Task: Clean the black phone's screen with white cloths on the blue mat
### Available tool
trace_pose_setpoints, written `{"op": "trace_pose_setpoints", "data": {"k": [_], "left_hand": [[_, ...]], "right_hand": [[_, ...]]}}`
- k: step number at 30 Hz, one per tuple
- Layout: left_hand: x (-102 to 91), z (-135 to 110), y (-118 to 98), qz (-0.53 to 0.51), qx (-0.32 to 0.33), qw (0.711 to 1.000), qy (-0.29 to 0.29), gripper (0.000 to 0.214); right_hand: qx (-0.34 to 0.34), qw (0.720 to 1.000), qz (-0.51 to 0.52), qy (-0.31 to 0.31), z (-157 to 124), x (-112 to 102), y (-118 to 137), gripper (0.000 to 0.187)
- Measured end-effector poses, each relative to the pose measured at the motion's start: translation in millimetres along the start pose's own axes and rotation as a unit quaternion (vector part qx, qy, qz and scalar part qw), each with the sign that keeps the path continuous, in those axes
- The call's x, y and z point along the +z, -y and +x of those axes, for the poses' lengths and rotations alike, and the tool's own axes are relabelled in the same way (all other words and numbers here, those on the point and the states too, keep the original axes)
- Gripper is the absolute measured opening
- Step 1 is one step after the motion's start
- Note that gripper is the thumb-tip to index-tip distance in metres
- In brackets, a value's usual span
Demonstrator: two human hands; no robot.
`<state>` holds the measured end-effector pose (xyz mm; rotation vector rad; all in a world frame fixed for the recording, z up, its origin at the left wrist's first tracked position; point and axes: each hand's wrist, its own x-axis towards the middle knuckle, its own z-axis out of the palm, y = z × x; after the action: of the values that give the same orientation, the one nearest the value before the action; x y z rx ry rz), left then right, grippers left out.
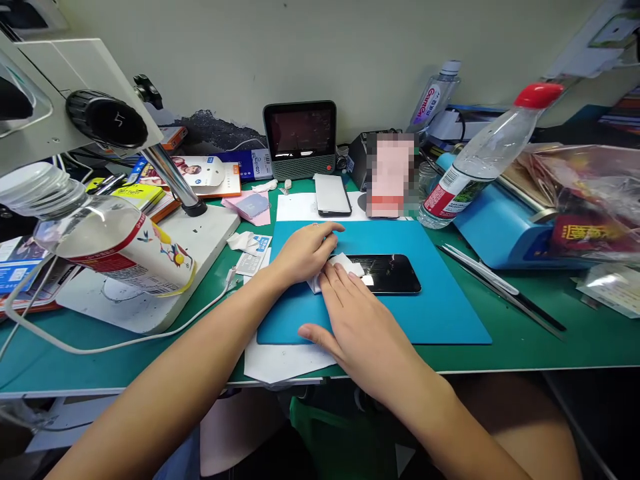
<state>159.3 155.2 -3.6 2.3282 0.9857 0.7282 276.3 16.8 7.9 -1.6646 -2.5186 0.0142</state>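
one glossy black rectangular phone [395, 275] lay on a flat blue rectangular mat [445, 320], showing beyond the flat-fingered right hand [359, 319], which rested on a crumpled white paper tissue [355, 267], with the left hand [304, 252] half-curled alongside, its hold unclear; light, even pressure seemed advisable.

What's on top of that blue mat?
On the blue mat, a black phone lies partly under a white tissue, with the right hand over the tissue and the left hand close by. The phone's left end is covered, so it cannot be seen.
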Motion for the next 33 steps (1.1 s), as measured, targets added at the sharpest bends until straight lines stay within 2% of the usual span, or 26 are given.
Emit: {"op": "trace_pose_setpoints", "data": {"k": [5, 13, 17, 21, 25, 29, 33], "left_hand": [[-0.2, -0.6, -1.7, 0.010, 0.008, 1.000, 0.003, 0.034], [-0.3, -1.5, -1.4, 0.018, 0.010, 1.000, 0.018, 0.033], [0.3, -1.2, -0.6, 0.020, 0.011, 1.000, 0.022, 0.034], [1.4, -0.5, -0.3, 0.020, 0.009, 0.999, 0.024, 0.034], [2.8, -0.1, -0.3, 0.012, 0.008, 1.000, 0.020, 0.034], [3.4, -0.5, -1.1, -0.005, 0.008, 1.000, 0.018, 0.034], [3.7, -1.6, -2.8, -0.006, 0.003, 1.000, 0.022, 0.034]], "right_hand": [[0.006, 1.000, 0.012, -0.010, -29.6, 5.0, -4.1, 0.091], [0.073, 0.996, 0.010, -0.045, -75.7, 10.7, -55.3, 0.084], [0.093, 0.994, 0.000, -0.049, -88.7, 9.5, -66.8, 0.083], [0.100, 0.994, -0.005, -0.047, -83.2, 9.6, -58.6, 0.089], [0.089, 0.996, 0.014, -0.028, -56.5, 7.2, -36.3, 0.100], [0.080, 0.995, 0.052, -0.017, -31.2, 2.5, -21.1, 0.101], [0.073, 0.995, 0.061, -0.026, -35.7, 1.9, -25.5, 0.095]]}}
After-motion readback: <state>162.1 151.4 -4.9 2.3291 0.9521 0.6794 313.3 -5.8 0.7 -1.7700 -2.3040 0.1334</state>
